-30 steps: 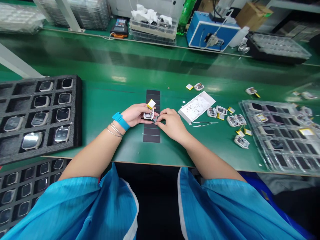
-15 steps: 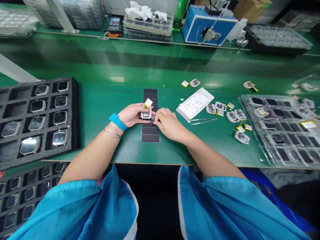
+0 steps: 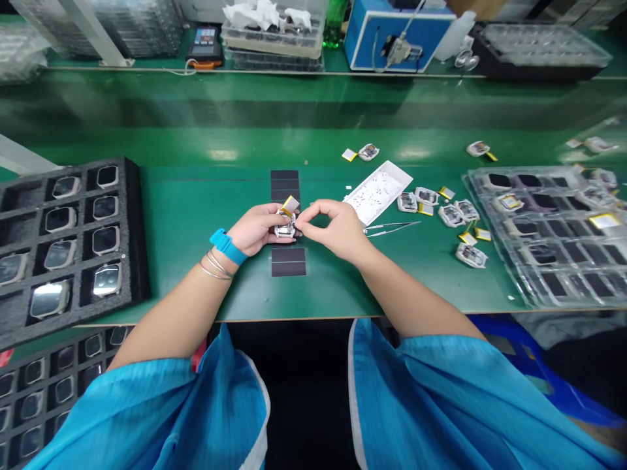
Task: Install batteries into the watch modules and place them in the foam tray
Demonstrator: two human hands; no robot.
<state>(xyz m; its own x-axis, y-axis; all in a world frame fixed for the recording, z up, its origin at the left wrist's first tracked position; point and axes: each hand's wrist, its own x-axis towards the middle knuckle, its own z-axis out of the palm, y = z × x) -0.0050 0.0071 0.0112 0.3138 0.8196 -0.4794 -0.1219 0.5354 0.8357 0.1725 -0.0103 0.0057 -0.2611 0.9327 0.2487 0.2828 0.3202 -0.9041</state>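
Observation:
In my left hand (image 3: 255, 230) is an opened smartwatch case (image 3: 284, 230), white-rimmed with its inner parts showing. A small yellow-edged battery (image 3: 290, 205) sticks up from its top, by my thumb. My right hand (image 3: 333, 228) is at the case's right edge, thumb and forefinger pinched together into a loop. Whatever lies between those fingertips is too small to make out. Beneath the hands runs a strip of black rectangular pieces (image 3: 288, 262), its middle partly covered. Just right of my right hand lie tweezers (image 3: 394, 228) and a white tray (image 3: 385, 192) of tiny parts.
Several opened watch cases with batteries (image 3: 451, 215) lie at the right, beside stacked clear trays (image 3: 509, 261) of dark screens. A black foam tray (image 3: 133, 228) of watches stands at the left. Along the back, a shelf carries a blue box (image 3: 396, 39) and plastic containers (image 3: 274, 49).
My right hand's fingers have shifted from the case's lower right corner up to its right edge, now in a rounder pinch. My left hand keeps its hold. The camera view has shifted slightly.

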